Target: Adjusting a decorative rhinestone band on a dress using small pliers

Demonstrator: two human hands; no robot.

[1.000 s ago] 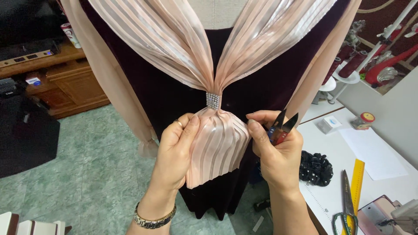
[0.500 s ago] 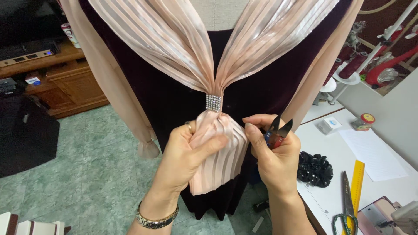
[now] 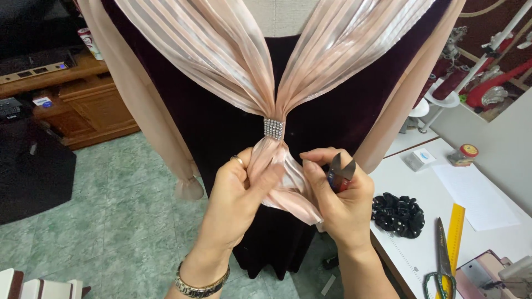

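Pink pleated scarf tail (image 3: 285,185) below the sparkly clasp (image 3: 273,128), pinched in the left hand (image 3: 241,196) and right hand (image 3: 338,202); thread snips (image 3: 339,173) also clutched in the right, against the dark dress (image 3: 221,122).

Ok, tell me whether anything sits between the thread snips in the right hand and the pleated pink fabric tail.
Nothing visible does. The right hand holds the thread snips right beside the pink fabric tail, its fingertips on the cloth. The left hand grips the tail from the other side, below the rhinestone clasp.
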